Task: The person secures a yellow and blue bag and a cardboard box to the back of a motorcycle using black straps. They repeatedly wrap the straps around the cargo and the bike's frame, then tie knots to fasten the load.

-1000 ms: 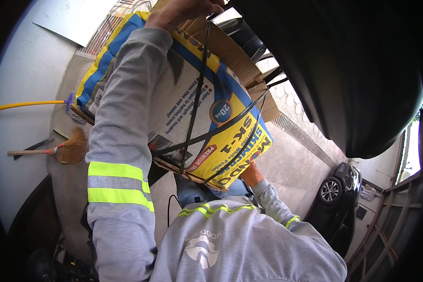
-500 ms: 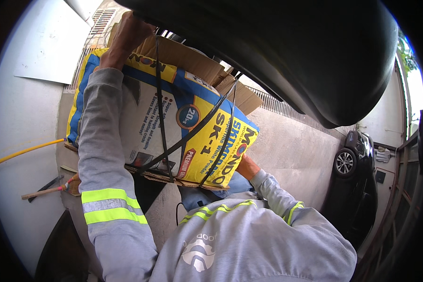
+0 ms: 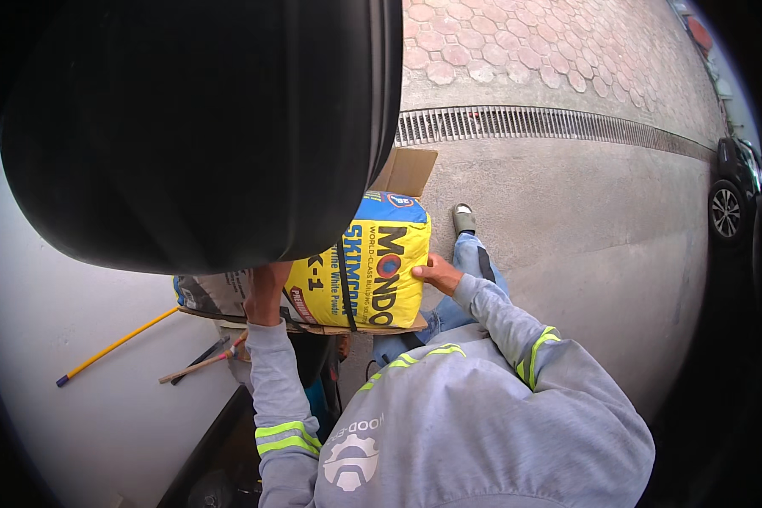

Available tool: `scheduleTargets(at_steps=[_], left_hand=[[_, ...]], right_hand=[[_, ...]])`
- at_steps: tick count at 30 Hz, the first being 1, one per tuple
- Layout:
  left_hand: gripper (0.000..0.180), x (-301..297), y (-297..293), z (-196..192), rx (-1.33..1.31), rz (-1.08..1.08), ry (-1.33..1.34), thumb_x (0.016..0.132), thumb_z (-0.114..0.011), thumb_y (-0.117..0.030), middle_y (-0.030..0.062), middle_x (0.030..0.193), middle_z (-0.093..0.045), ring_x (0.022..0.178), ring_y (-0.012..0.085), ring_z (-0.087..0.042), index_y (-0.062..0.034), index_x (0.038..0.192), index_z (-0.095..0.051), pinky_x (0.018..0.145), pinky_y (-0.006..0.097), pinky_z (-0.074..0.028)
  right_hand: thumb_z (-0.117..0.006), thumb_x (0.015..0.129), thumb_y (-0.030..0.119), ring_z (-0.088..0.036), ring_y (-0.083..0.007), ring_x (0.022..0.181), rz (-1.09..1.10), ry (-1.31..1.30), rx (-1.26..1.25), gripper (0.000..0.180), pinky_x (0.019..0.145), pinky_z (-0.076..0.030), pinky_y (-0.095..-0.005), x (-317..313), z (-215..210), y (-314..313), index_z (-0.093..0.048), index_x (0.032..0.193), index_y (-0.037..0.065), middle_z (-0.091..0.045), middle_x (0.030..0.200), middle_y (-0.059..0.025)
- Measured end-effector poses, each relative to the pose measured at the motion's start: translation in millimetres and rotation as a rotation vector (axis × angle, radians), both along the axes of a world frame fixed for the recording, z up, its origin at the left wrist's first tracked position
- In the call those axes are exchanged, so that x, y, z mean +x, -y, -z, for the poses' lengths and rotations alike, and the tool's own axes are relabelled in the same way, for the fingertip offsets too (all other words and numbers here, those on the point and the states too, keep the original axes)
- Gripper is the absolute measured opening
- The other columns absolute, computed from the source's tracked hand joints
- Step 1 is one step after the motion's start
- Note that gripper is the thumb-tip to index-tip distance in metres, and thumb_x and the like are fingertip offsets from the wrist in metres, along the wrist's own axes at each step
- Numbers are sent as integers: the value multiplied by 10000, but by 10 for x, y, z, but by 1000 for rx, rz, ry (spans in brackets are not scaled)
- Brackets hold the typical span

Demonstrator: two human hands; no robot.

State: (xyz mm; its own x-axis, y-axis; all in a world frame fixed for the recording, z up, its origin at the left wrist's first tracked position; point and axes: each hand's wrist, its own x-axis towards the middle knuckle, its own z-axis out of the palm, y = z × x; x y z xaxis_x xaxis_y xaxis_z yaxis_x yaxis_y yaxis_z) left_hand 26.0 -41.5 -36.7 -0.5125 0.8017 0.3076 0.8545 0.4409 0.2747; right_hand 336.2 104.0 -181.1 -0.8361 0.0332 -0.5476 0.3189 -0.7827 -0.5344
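Observation:
A yellow, blue and grey bag of powder (image 3: 406, 233) lies on its side in front of me on a layer of brown cardboard (image 3: 416, 324). A black strap (image 3: 345, 284) crosses it near its right end. My right hand (image 3: 440, 273) grips the bag's right edge, thumb on the printed face. Over the bag's left part is my left hand (image 3: 267, 292), its fingers hidden under a large, rounded black object (image 3: 195, 135). That object fills the upper left and covers much of the bag. A cardboard flap (image 3: 411, 172) sticks up behind the bag.
To the left, a yellow pole (image 3: 118, 345) and a wooden-handled tool (image 3: 196, 366) lie near a pale surface. A metal drain grate (image 3: 516, 123) crosses the concrete floor (image 3: 584, 229), with hexagonal pavers beyond. A black car (image 3: 728, 203) stands at far right. My shoe (image 3: 463, 220) shows beside the bag.
The view has swung round, and the black object now covers the bag's left and middle. My left hand has come from the bag's far left corner to nearer me. My right hand stays at the right edge.

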Motion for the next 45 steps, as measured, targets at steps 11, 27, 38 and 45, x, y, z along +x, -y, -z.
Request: scheduleTargets(at_steps=[11,27,38,45], left_hand=[[272,286,-954,-411,-214,-328,525,933,-638,-272,81,886,-650,822,173,-596,-29,811,-624,749,335,-468],[415,3035,818,137,814,-1449,1022,931,-610,-260,119,1275,-607,1137,227,-586,-51,1287,-565,952,373,-468],[560,3028,537,1093,1383,-1216,1249,998,-460,-450,34,1498,-436,1376,175,-385,-122,1452,-453,1075,363,-322],[582,2927,581,1678,1552,-1135,1472,981,-444,-509,13,1436,-512,1309,189,-469,-166,1450,-464,1034,392,-361]], right_hand=[[-878,707,229,-553,-218,1202,56,-151,-113,859,1056,-423,-351,-201,-114,-92,-395,1386,21,-585,1291,-105],[-814,776,361,-546,-225,1211,-380,-25,-5,758,1029,-427,-421,-330,-182,-462,-460,1382,74,-567,1340,-73],[-611,885,512,-351,-274,1389,-582,81,-57,743,1122,-246,-532,-330,-326,-661,-346,1468,136,-406,1489,-75],[-604,862,486,-395,-283,1343,-670,181,88,664,1140,-257,-534,-414,-613,-809,-427,1407,149,-450,1439,-78]])
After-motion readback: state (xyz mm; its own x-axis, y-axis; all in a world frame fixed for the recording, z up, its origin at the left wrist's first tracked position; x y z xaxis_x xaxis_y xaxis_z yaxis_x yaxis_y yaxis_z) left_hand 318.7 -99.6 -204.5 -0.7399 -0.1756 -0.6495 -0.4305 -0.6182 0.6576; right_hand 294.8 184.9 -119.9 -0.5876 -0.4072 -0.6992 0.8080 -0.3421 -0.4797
